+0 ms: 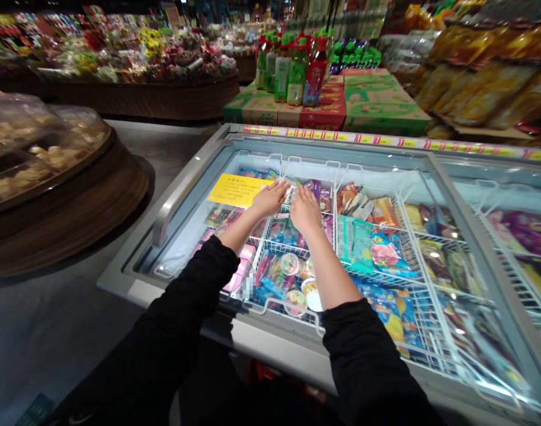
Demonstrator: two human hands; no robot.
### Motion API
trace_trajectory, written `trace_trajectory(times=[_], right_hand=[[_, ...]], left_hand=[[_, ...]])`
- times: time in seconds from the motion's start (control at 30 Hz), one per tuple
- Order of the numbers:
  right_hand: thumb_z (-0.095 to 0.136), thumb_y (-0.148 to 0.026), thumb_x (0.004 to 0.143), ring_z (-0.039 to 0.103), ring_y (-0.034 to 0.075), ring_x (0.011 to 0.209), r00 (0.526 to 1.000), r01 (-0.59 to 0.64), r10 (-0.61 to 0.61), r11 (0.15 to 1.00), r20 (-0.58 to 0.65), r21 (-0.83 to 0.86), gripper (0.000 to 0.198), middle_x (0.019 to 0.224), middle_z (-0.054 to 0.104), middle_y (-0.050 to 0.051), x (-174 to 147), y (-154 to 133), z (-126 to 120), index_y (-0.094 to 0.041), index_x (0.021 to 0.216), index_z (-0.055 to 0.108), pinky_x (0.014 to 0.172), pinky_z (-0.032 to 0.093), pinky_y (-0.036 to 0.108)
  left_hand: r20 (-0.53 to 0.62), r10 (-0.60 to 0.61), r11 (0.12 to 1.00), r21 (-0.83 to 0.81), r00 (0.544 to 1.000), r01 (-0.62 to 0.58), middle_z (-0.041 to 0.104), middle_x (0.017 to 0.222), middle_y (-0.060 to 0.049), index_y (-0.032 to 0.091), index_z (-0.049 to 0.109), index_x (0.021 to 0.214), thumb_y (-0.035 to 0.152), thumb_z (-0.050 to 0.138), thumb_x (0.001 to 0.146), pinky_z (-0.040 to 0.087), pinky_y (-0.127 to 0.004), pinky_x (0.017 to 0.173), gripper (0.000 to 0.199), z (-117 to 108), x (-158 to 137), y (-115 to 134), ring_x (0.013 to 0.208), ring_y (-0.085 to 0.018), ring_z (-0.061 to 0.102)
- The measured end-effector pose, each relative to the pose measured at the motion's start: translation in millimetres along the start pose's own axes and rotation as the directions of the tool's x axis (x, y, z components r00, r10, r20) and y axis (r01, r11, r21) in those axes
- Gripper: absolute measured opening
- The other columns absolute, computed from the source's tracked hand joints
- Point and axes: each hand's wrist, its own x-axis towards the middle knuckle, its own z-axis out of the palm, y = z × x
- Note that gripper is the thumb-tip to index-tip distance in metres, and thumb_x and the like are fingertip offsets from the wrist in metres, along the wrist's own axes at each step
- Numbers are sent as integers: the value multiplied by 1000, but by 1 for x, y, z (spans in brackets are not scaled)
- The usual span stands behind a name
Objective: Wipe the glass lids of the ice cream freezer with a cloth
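Both hands reach forward over the glass top (270, 155) of a chest freezer. My left hand (269, 198) has its fingers pressed together on a crumpled white cloth or tissue (290, 193). From the other side, my right hand (304, 208) holds the same white piece down, its fingers close together and the knuckles towards me. Much of the cloth is hidden under the fingers. Beside my left hand, a yellow printed notice (235, 190) lies on the glass. Below the glass, wire baskets (336, 204) hold packaged frozen goods, among them round cups (295, 302) and blue bags (388, 307).
A raised handle (164, 222) stands at the lid's left side. Price labels line the back rail (341, 136). Behind it, bottles (297, 71) stand on cartons (381, 100). At left is a round wooden display (66, 195) of food under clear covers.
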Motion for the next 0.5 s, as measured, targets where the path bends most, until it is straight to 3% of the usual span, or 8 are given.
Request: trace_trajectory(times=[0.1, 0.2, 0.5], right_hand=[[33, -17, 103, 37, 28, 161, 1000, 5, -5, 1000, 3, 3, 63, 171, 43, 21, 1, 2, 0, -3, 163, 43, 133, 26, 50], [32, -17, 103, 37, 29, 161, 1000, 5, -5, 1000, 9, 5, 63, 171, 43, 22, 1, 3, -2, -1, 163, 43, 133, 26, 50], [31, -15, 101, 36, 29, 162, 1000, -10, 10, 1000, 28, -8, 65, 171, 41, 23, 1, -2, -6, 5, 162, 42, 134, 25, 48]], left_hand=[[34, -10, 1000, -9, 999, 10, 27, 180, -2, 27, 32, 171, 32, 31, 112, 26, -44, 135, 59, -6, 11, 3, 167, -22, 23], [-2, -40, 999, -14, 999, 40, 28, 180, -4, 24, 31, 171, 33, 30, 113, 25, -43, 135, 59, -8, 6, -1, 167, -22, 25], [-76, -69, 997, 18, 995, 71, 33, 178, -4, 25, 35, 170, 33, 30, 113, 24, -40, 135, 58, 2, -74, -13, 167, -19, 24]])
